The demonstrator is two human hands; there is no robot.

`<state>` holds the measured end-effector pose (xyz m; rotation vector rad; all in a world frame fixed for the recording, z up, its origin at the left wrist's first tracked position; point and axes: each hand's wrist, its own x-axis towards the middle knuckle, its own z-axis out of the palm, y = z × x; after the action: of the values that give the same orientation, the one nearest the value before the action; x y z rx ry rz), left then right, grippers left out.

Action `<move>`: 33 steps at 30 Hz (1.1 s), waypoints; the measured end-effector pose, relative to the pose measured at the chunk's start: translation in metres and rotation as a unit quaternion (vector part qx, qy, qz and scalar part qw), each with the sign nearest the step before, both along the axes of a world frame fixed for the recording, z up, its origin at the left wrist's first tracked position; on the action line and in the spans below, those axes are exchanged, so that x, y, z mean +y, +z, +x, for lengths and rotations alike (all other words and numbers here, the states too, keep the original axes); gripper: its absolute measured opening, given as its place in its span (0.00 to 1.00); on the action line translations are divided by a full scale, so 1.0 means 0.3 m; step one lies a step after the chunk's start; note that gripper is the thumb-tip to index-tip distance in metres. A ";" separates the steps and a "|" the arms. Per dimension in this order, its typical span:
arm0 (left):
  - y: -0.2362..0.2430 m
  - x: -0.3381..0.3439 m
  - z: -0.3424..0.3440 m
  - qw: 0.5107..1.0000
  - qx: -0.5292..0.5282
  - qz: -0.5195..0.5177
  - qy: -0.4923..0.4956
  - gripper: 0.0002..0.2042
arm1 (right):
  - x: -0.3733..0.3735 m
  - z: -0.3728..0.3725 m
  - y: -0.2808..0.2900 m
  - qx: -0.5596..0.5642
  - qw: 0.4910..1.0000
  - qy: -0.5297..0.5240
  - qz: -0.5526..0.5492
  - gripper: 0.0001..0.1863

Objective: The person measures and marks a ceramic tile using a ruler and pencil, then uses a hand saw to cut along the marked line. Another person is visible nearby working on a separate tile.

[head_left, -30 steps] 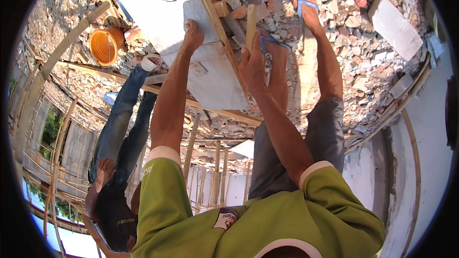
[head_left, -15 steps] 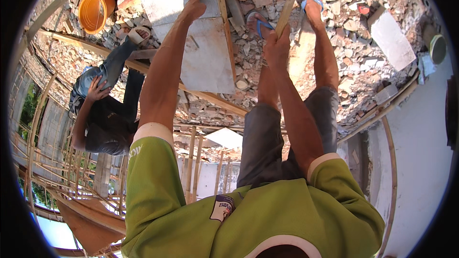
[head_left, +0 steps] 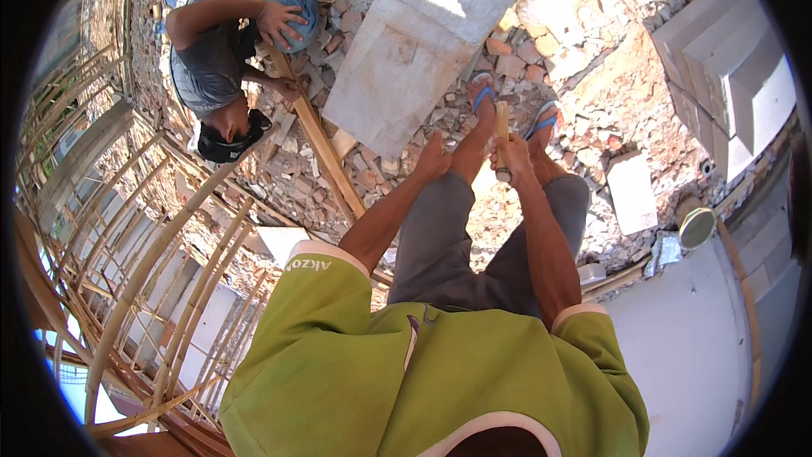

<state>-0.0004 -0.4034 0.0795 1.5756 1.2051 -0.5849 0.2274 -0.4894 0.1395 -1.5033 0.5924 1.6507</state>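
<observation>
One wooden stick (head_left: 502, 131), upright, clasped in right hand (head_left: 510, 161); left hand (head_left: 434, 157) empty, fingers loosely curled, beside grey slab (head_left: 396, 85) on rubble.

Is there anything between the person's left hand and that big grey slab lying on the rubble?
Nothing visible. The left hand hangs open just short of the slab's near edge, with only brick rubble under the gap. The right hand grips a wooden stick off to the side.

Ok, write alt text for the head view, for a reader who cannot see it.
Seen from above, a person in a green shirt grips a short wooden stick in the right hand, the left hand open beside it, over rubble. A pale slab lies ahead; another person crouches at upper left beside bamboo scaffolding.
</observation>
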 end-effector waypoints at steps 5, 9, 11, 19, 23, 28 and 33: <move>0.265 -0.175 -0.333 0.978 0.147 -0.027 0.145 0.33 | 0.001 0.023 0.129 -0.040 0.986 0.161 -0.009 0.08; 0.261 -0.524 -0.719 0.961 0.113 0.113 0.227 0.24 | -0.108 0.033 0.018 -0.170 0.926 0.337 0.022 0.09; 0.405 -0.594 -0.673 0.940 0.144 -0.056 0.304 0.25 | -0.151 0.023 -0.007 -0.173 0.927 0.331 0.020 0.10; 0.518 -1.227 -0.813 0.831 -0.052 -0.162 0.530 0.12 | -0.163 -0.123 -0.055 -0.279 0.846 0.437 0.120 0.15; 0.633 -1.312 -0.871 0.790 -0.011 -0.179 0.587 0.12 | 0.095 -0.304 0.057 -0.212 0.839 0.481 0.143 0.17; 0.696 -1.386 -0.982 0.745 0.010 -0.202 0.636 0.12 | 0.406 -0.490 -0.204 -0.325 0.699 0.598 0.222 0.17; 0.665 -1.431 -1.115 0.710 0.005 -0.212 0.671 0.12 | 0.438 -0.578 -0.342 -0.447 0.669 0.557 0.206 0.17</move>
<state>-0.3350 -0.8326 0.2789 0.0431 1.6855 0.1385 0.0541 -0.3581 0.0370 -2.1393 -1.4197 1.2894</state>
